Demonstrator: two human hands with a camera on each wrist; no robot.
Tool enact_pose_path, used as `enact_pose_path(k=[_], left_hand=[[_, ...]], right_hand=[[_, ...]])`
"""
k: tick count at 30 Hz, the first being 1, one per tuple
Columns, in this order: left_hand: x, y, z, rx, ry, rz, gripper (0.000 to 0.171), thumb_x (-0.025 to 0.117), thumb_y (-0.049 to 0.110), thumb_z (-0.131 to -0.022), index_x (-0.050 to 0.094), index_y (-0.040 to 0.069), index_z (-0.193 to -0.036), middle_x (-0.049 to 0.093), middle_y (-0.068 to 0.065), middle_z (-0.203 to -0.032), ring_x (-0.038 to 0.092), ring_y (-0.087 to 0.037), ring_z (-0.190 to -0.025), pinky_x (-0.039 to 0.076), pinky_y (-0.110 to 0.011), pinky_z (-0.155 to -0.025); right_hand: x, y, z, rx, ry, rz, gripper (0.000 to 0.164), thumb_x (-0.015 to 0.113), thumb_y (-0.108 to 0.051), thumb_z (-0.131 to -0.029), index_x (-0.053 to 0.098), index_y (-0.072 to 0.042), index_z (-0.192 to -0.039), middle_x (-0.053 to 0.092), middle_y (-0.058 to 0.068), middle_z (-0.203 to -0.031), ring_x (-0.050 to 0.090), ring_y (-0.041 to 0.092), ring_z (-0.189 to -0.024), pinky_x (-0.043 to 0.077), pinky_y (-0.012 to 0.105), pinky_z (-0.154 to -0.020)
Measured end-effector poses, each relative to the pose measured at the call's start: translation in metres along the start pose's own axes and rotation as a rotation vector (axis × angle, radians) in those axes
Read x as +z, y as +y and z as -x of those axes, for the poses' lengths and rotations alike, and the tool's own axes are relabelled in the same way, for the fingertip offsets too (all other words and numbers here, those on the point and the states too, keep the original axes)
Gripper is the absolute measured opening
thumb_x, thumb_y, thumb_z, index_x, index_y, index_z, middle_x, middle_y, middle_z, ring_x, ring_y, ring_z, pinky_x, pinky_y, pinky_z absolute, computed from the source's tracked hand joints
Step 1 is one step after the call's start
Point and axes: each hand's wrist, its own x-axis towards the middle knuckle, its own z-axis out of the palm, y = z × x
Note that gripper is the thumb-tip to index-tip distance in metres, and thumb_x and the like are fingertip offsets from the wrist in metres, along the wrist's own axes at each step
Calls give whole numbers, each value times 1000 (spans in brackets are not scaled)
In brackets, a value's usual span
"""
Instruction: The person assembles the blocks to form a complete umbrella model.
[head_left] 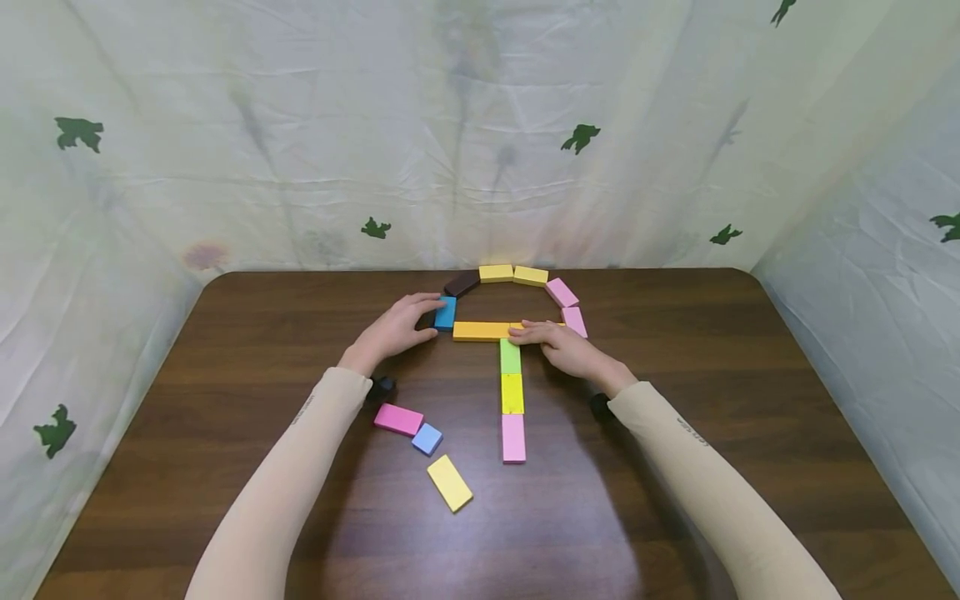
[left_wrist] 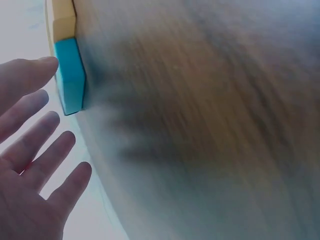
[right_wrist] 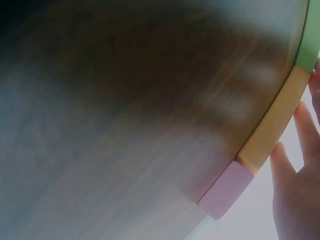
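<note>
Coloured blocks lie end to end on the table. My left hand (head_left: 393,327) is at the blue block (head_left: 446,315), with its thumb and fingertips by the block's left side; the left wrist view shows the fingers spread. My right hand (head_left: 567,348) lies over the right part of the orange row (head_left: 478,332), fingers extended and partly covering it. Below that row run a green block (head_left: 510,358), a yellow block (head_left: 512,393) and a pink block (head_left: 513,439). A dark brown block (head_left: 462,283), pale yellow blocks (head_left: 496,273) and pink blocks (head_left: 562,292) curve above it.
Apart from the figure, a dark pink block (head_left: 399,419), a small blue block (head_left: 427,439) and a pale yellow block (head_left: 450,483) lie nearer the front left. A light curtain (head_left: 300,167) hangs behind the wooden table (head_left: 720,350), close to the topmost blocks.
</note>
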Motion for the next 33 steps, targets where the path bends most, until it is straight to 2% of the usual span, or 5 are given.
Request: enact_pose_path(k=[8,15,18,25,33], left_hand=[[-5,6,25,4,6,44,53,65,16,-92,47,1,-140,41,-16,-146,33,-34,-135,26,-49,-109],[-6,10,51,81,20,77,52,67,14,-90,50,1,-138,46,-16,-142,37,-35,-131,30,-51,-106],[-6,16,64,90,13,94,51,67,14,-89,52,4,-137,47,-15,-141,39,-34,-130,32,-51,-105],[5,31,94,179,-10,114,47,68,13,-89,56,5,-134,50,-11,-138,43,-31,-127,37,-49,-101],[21,53,121,302,-16,140,42,69,14,-88,60,6,-128,55,-6,-132,49,-24,-122,42,-42,-98]], right_hand=[[1,1,0,16,-5,-6,57,29,14,-87,59,-6,-131,50,10,-140,35,25,-136,20,45,-112],[1,3,0,11,7,-17,56,30,13,-87,60,-7,-130,51,9,-139,36,24,-135,26,42,-110],[1,2,0,13,5,-19,56,30,13,-87,60,-7,-130,51,8,-138,36,24,-135,27,42,-109],[1,1,0,2,2,-25,56,30,14,-87,60,-6,-131,52,9,-138,36,25,-136,22,44,-111],[1,2,0,-7,8,-8,55,31,14,-87,60,-5,-130,51,9,-139,36,27,-135,26,44,-110]])
